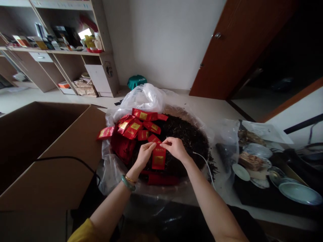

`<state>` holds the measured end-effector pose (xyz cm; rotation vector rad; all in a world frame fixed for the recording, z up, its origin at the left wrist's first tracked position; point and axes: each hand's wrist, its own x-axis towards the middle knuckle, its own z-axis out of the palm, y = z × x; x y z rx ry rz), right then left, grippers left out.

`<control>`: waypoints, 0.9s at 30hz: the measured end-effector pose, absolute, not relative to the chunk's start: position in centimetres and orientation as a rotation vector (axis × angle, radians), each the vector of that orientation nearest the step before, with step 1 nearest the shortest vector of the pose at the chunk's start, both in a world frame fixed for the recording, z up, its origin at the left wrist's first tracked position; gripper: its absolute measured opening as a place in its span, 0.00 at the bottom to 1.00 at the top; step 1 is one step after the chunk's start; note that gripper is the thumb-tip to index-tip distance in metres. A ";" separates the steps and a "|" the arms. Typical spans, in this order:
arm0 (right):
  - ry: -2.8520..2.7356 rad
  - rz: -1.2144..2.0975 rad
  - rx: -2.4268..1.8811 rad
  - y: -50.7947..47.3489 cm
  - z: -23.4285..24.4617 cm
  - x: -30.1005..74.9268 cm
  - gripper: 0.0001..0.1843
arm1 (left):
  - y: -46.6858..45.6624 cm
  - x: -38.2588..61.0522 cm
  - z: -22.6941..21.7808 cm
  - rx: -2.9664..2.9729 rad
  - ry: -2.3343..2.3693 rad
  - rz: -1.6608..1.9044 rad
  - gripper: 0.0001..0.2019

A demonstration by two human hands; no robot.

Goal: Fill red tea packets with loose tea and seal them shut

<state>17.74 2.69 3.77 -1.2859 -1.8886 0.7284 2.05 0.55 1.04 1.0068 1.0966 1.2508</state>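
Observation:
Between both hands hangs a red packet (pixel 158 159) with a gold label, its top edge pinched at either side. My left hand (pixel 145 154), with bangles at the wrist, grips the upper left corner, thumb and finger together. At the upper right, my right hand (pixel 174 148) pinches the same edge. Below and behind is a wide container lined with clear plastic (pixel 107 168), holding dark dried leaves (pixel 188 132) that look like tea. Several more red packets (pixel 133 127) lie in a heap on its left side, beside a stack of red packets (pixel 122 148).
A large open cardboard box (pixel 58 174) stands at the left with a black cable over its edge. To the right, dishes (pixel 300 193) and clear bags rest on a dark surface. A white cable (pixel 208 166) crosses the container's right rim. Shelves (pixel 101 74) and a brown door (pixel 222 60) are behind.

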 end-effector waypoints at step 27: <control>-2.519 0.527 -1.747 2.5 3.1 18.4 0.16 | 2.5 0.9 -1.0 1.821 1.449 0.874 0.12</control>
